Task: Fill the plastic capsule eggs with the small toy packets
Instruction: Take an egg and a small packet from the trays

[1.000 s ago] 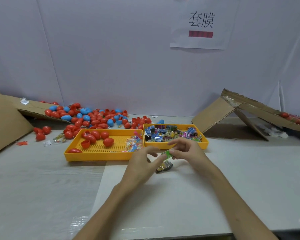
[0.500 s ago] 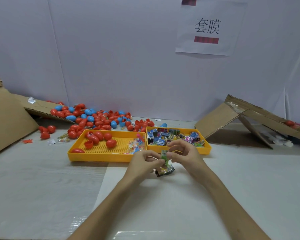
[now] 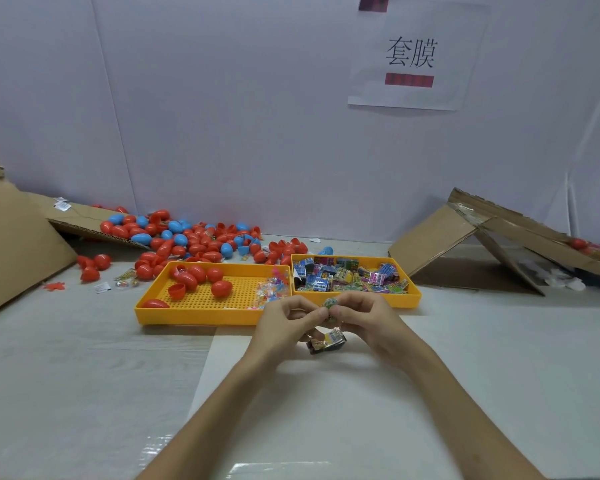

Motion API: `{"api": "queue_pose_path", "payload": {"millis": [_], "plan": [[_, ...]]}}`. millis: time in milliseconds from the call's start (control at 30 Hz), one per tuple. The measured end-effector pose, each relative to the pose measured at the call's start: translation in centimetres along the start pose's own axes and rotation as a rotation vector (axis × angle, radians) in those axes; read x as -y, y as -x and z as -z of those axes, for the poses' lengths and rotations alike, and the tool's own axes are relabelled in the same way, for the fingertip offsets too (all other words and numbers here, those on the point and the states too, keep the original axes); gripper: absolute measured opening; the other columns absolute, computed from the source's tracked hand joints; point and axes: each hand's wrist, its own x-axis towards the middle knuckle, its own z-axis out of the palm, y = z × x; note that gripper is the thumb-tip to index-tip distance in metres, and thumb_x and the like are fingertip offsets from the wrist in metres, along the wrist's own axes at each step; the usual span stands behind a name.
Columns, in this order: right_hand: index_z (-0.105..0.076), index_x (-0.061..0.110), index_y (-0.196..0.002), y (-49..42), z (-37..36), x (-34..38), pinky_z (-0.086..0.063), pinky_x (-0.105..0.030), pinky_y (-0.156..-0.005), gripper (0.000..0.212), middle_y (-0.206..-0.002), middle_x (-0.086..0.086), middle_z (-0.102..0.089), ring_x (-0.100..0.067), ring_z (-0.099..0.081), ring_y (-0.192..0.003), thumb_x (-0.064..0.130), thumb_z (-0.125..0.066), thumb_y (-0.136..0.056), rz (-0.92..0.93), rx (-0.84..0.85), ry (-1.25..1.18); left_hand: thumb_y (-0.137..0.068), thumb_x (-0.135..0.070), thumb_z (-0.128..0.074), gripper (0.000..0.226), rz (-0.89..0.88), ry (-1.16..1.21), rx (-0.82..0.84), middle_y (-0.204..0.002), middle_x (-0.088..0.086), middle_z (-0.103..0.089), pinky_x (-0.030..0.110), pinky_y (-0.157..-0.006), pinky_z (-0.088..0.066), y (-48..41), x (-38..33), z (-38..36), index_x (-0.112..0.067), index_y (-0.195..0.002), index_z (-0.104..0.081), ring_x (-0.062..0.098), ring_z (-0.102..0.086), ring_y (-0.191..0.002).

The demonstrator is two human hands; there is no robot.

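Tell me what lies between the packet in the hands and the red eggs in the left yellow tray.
Both hands, left hand and right hand, pinch the green packet. Toward the red eggs lie only the near rim of the yellow tray and a heap of clear colourful packets at its right end.

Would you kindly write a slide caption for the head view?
Left hand and right hand pinch a green packet above a second packet lying on the table.
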Motion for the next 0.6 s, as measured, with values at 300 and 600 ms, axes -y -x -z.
{"api": "queue_pose_path", "payload": {"millis": [300, 600], "plan": [[-0.074, 0.008, -0.084, 0.04, 0.10, 0.34, -0.049, -0.029, -0.074, 0.010, -0.077, -0.007, -0.063, -0.015, -0.060, -0.074, 0.018, -0.074, -0.081, -0.038, -0.013, -0.086, -0.093, -0.028, -0.071, 0.019, -0.012, -0.008, -0.105, -0.081, 0.000, -0.078, 0.019, -0.055, -0.048, -0.05, 0.08, 0.31, -0.010, -0.086, -0.071, 0.011, -0.068, -0.061], [-0.075, 0.007, -0.081, 0.11, 0.03, 0.46, -0.051, -0.025, -0.068, 0.009, -0.082, -0.009, -0.066, -0.016, -0.059, -0.074, 0.014, -0.070, -0.083, -0.077, 0.007, -0.114, -0.084, -0.015, -0.078, 0.014, -0.180, -0.289, -0.094, -0.071, -0.001, -0.072, 0.038, -0.066, -0.061, -0.17, 0.82, -0.27, -0.019, -0.073, -0.071, 0.015, -0.069, -0.068]]}}
